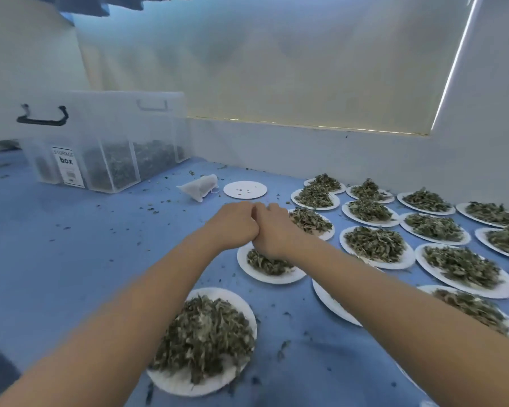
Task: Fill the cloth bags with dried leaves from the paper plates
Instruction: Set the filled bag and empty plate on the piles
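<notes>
done: one filled cloth bag (200, 187), one emptied plate (245, 189) | left: many leaf plates (376, 245) | left hand (235, 226), right hand (272, 230): fingers curled, contents hidden

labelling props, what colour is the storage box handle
Black, on the clear storage box's handle; head view.

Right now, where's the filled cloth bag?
In the head view, the cloth bag lies on the blue table, left of the nearly empty paper plate and right of the clear storage box.
</notes>
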Demonstrator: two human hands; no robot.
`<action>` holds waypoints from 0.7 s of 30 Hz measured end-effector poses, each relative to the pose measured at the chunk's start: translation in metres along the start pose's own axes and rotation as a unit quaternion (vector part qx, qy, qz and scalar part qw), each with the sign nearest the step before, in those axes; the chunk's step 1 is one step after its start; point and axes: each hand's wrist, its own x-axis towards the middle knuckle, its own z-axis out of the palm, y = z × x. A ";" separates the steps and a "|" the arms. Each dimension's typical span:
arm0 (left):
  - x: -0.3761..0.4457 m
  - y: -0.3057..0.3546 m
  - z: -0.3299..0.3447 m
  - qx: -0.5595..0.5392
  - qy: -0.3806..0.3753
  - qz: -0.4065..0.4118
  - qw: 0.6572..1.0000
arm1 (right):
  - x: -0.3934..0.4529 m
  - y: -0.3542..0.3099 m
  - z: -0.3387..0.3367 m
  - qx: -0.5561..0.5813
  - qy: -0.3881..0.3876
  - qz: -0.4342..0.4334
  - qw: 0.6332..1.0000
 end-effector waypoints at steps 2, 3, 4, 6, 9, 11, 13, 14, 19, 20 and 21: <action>-0.033 0.001 0.004 0.003 -0.011 -0.004 1.000 | -0.039 -0.005 0.003 0.011 -0.025 -0.034 0.999; -0.049 -0.002 0.008 -0.003 -0.017 -0.008 1.000 | -0.056 -0.006 0.006 0.023 -0.038 -0.040 0.998; -0.063 -0.006 0.013 -0.011 -0.016 -0.011 1.000 | -0.071 -0.007 0.010 0.039 -0.050 -0.043 0.997; -0.089 -0.018 0.025 -0.025 0.025 -0.018 0.999 | -0.092 -0.008 0.019 0.060 -0.075 -0.035 0.995; -0.120 -0.040 0.039 -0.056 0.170 -0.065 0.982 | -0.108 -0.012 0.032 0.081 -0.113 0.008 0.990; -0.135 -0.056 0.044 -0.071 0.227 -0.129 0.963 | -0.112 -0.013 0.041 0.106 -0.126 0.043 0.985; -0.145 -0.070 0.049 -0.101 0.227 -0.205 0.947 | -0.115 -0.013 0.050 0.153 -0.130 0.081 0.976; -0.148 -0.074 0.052 -0.133 0.217 -0.238 0.937 | -0.115 -0.014 0.054 0.172 -0.130 0.093 0.972; -0.148 -0.078 0.063 -0.259 0.182 -0.293 0.902 | -0.109 -0.021 0.061 0.220 -0.128 0.130 0.958; -0.145 -0.077 0.064 -0.268 0.185 -0.294 0.899 | -0.109 -0.021 0.061 0.231 -0.126 0.132 0.956; -0.143 -0.076 0.065 -0.275 0.190 -0.294 0.895 | -0.109 -0.020 0.060 0.239 -0.120 0.133 0.954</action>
